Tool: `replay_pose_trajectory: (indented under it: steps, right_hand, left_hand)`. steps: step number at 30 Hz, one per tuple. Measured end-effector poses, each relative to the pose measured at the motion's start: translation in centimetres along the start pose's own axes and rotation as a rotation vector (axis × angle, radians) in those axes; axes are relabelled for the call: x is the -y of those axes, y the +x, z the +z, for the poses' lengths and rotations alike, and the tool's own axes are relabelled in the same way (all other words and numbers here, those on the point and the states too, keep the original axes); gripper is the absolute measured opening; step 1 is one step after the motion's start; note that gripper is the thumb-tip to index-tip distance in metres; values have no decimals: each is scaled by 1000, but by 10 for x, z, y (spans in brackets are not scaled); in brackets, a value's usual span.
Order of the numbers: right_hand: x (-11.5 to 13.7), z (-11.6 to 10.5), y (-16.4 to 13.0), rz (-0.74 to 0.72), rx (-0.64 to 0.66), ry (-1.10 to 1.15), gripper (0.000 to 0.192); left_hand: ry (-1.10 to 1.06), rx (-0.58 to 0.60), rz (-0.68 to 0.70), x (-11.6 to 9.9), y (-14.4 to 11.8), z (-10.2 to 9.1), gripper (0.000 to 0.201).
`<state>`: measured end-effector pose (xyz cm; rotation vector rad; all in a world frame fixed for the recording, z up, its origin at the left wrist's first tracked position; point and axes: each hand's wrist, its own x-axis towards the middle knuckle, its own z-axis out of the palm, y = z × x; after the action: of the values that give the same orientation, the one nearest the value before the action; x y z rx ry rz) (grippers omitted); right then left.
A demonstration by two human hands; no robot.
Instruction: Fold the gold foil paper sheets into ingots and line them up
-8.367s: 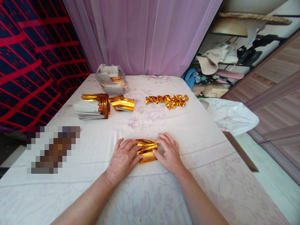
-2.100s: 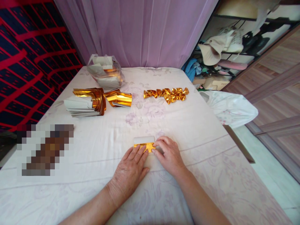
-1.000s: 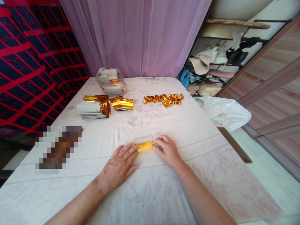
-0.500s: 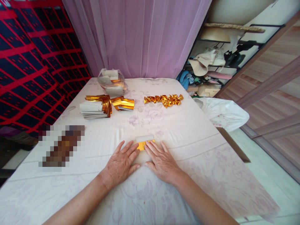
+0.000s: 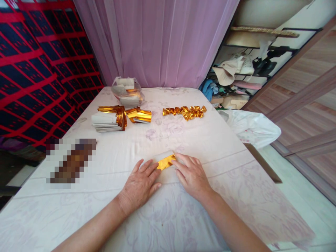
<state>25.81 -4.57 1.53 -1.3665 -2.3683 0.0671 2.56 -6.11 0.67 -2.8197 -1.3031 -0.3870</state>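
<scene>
Left hand (image 5: 140, 182) flat, fingers spread, pressing on the small folded gold foil paper (image 5: 165, 162). Right hand (image 5: 193, 176) flat too, fingertips on the paper's other end. Paper low on the pale flowery bedsheet (image 5: 210, 140), between both hands. Far back: stack of white and gold paper sheets (image 5: 109, 119), row of folded gold shapes (image 5: 185, 112).

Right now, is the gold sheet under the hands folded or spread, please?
Folded: the gold sheet shows as a narrow strip, pinned between both hands' fingertips.

Bright, soft daylight — faint shadows, sharp centre — edges bent by wide lens.
</scene>
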Motion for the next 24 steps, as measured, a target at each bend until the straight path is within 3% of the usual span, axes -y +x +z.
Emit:
replay_pose_trajectory:
  steps: [5, 12, 17, 24]
  right_hand:
    - [4, 11, 16, -157, 84, 174, 22]
    - [-5, 26, 14, -119, 31, 299, 19]
    - [-5, 26, 14, -93, 31, 349, 25]
    - [8, 23, 14, -70, 47, 250, 13]
  left_hand:
    - [-50, -34, -47, -6, 8, 0, 23]
    - [-146, -3, -72, 5, 24, -2, 15]
    - [-158, -32, -35, 9, 29, -1, 22]
    - [-204, -86, -92, 8, 28, 6, 26]
